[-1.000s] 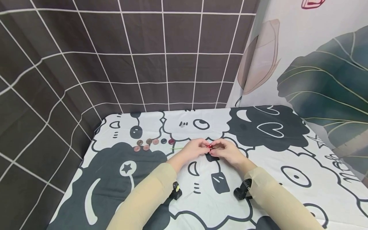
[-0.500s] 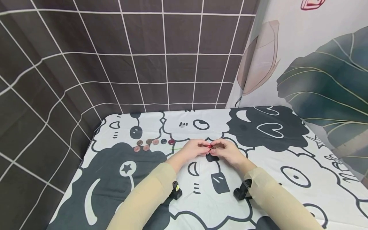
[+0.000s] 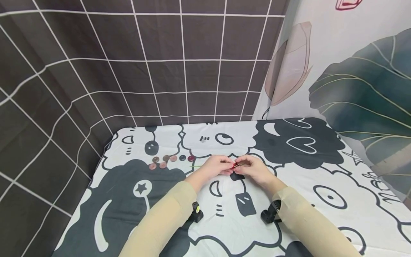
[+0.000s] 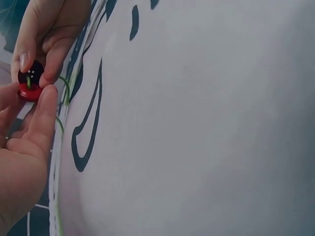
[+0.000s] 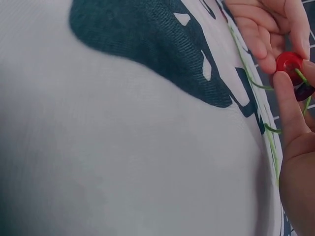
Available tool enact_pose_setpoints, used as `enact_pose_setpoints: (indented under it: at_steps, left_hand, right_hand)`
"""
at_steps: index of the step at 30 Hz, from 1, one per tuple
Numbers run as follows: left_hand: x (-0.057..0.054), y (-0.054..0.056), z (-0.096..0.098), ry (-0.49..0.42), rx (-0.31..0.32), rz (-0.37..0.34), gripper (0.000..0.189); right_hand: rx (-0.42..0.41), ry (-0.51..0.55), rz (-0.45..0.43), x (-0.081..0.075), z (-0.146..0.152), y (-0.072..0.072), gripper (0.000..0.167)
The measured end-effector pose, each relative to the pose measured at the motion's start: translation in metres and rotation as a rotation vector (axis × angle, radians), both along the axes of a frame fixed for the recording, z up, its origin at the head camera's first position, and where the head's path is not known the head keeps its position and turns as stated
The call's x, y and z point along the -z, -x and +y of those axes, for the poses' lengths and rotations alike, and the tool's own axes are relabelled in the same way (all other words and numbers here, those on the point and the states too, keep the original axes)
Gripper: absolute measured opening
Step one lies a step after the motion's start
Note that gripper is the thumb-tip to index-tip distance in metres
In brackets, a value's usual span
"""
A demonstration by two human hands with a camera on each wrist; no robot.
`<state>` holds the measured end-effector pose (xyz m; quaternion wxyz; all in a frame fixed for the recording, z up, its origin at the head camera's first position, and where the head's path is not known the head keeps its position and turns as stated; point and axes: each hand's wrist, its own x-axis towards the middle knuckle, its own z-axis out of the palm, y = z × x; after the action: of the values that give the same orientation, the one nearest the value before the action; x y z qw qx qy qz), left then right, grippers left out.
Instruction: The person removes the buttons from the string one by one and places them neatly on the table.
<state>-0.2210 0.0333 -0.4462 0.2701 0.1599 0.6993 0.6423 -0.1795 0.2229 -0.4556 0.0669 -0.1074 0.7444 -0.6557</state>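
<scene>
My left hand pinches a red button between thumb and fingers. Facing it, my right hand holds a dark button with small holes. In the left wrist view the two buttons sit against each other at the fingertips. A thin green cord runs through them, and loops of it hang below the hands in both wrist views. To the left of my left hand, a cord end sticks out in the head view. Fingers hide part of both buttons.
Several loose buttons lie on the patterned cloth left of the hands, among them a dark red button, a dark grey button and a pink button. A grid curtain hangs behind the cloth.
The left fingers shift slightly, and the red button between the fingertips shows at a different angle. Arms and loose buttons stay where they were.
</scene>
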Motion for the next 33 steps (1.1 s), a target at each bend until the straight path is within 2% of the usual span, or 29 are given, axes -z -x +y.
enact_pose_setpoints:
  at_steps: [15,26,33]
  left_hand:
    - [-0.0001,-0.0005,-0.0015,0.005,0.012,0.006,0.022]
    - [-0.0010,-0.0014,-0.0035,0.010,0.021,0.015,0.022]
    - [-0.0016,-0.0012,-0.0052,0.006,0.000,0.020,0.022]
  right_hand:
    - [-0.011,-0.008,0.013,-0.0002,0.0008,0.0007,0.034]
    - [-0.046,0.060,0.030,0.0001,0.0000,0.0014,0.033]
    - [-0.033,0.046,0.015,0.0010,-0.0006,0.0013,0.033]
